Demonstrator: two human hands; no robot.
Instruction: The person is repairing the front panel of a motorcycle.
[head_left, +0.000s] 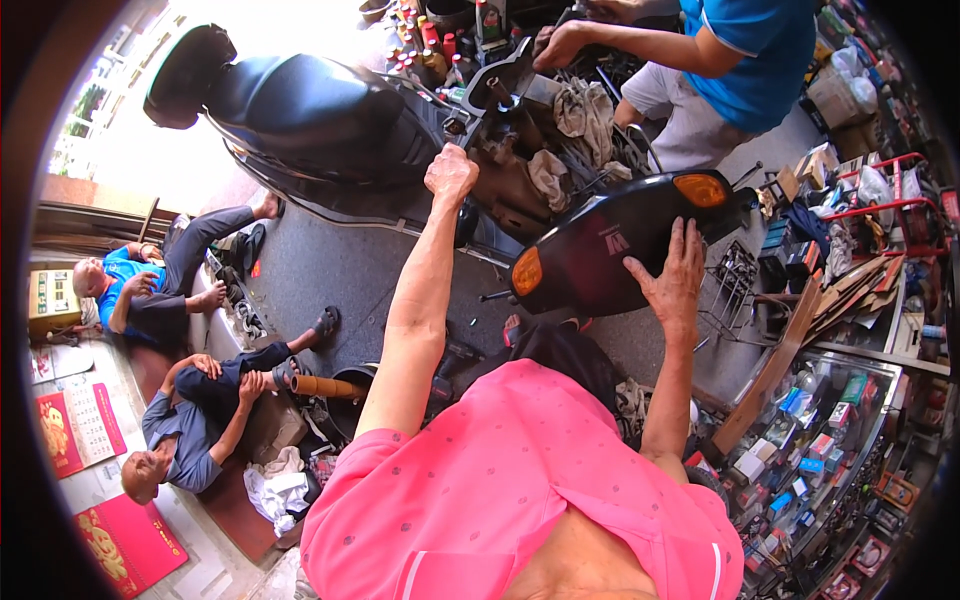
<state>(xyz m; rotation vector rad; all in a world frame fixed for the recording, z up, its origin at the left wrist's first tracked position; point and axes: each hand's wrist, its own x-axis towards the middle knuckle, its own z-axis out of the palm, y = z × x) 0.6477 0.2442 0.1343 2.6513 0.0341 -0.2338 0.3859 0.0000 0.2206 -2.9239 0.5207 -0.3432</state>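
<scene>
Left hand [452, 172]: arm stretched far forward; fingers curled in, fist-like, at the near edge of the scooter, just beside a metal fitting [455, 128]; can't tell if anything is pinched inside.
Right hand [672, 285]: over the near side of the dark panel; fingers spread, thumb out to the left; can't tell how firmly it presses.
Dark panel [600, 245]: ahead of the pink shirt [510, 450], right of centre; slanted, orange lamp [527, 270] at its left end, second lamp [700, 188] at upper right.
Scooter [310, 110]: black seat at upper left; opened body near the top middle, with pale rags [585, 112] in and around it.
Co-worker [750, 60]: top right, blue top, light shorts; hands above the open body, grip too unclear to tell.
Bottles [430, 50]: clustered beyond the scooter, many red caps.
Seated people: two at left, one in bright blue [130, 300], one in grey-blue [195, 450].
Right side: glass case [800, 460] with small boxes, brown plank [768, 385] just beside it.
</scene>
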